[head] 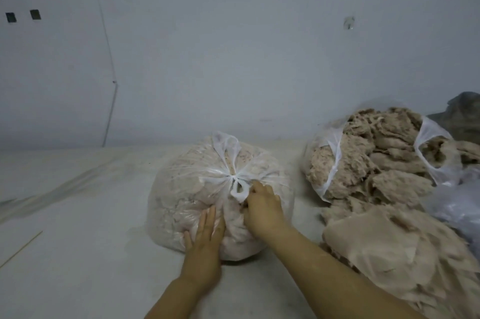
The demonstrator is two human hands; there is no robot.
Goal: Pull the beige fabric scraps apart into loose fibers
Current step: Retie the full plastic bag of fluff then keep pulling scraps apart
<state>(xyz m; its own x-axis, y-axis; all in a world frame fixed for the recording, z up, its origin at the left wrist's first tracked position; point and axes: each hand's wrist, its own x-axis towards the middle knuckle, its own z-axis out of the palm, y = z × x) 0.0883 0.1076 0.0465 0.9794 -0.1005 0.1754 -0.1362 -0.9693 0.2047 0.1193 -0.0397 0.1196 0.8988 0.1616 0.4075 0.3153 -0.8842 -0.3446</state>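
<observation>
Left hand (pixel 205 237): flat, fingers straight, pressed on the tied bag (pixel 181 194). Right hand (pixel 262 208): grip curled just below the bag's knot (pixel 236 179) (what it pinches unclear). Beige fabric scraps (pixel 384 248): heaped right of bag. Advice: steady bag, loosen knot gently.

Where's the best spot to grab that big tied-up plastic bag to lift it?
Probably the knotted handles on top of the round clear plastic bag, coming from above. The plastic bunches there into a narrow neck a grip can close around; the sides are wide, smooth and bulging. The right hand is already beside the knot.
</observation>
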